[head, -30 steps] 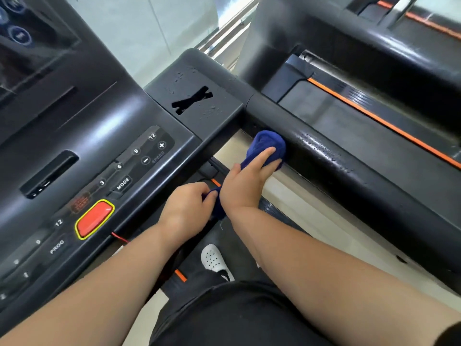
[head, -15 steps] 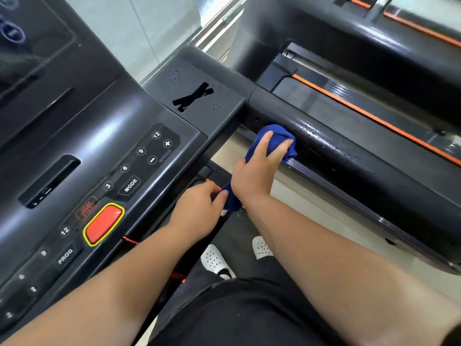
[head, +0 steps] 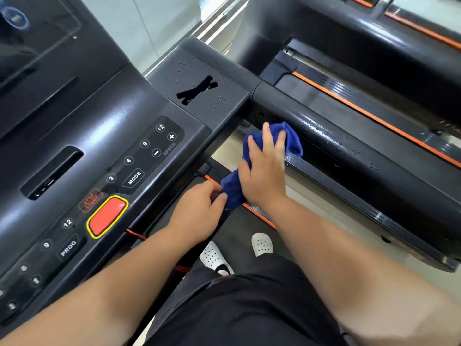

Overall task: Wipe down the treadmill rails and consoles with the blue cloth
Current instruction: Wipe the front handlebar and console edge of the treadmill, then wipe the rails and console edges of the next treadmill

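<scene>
Head: 2 hands, 1 blue cloth point(head: 290, 137)

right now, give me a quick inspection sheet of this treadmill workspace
surface: black side rail beaded with droplets; the rail cap is wet too
job's things: blue cloth bunched against the rail's near end; console beside it
clutter: nothing seen
grips: right hand presses the cloth on the rail; left hand pinches its hanging tail
cables: red cord under the console edge
surroundings: second treadmill alongside; white shoes on the belt
</scene>
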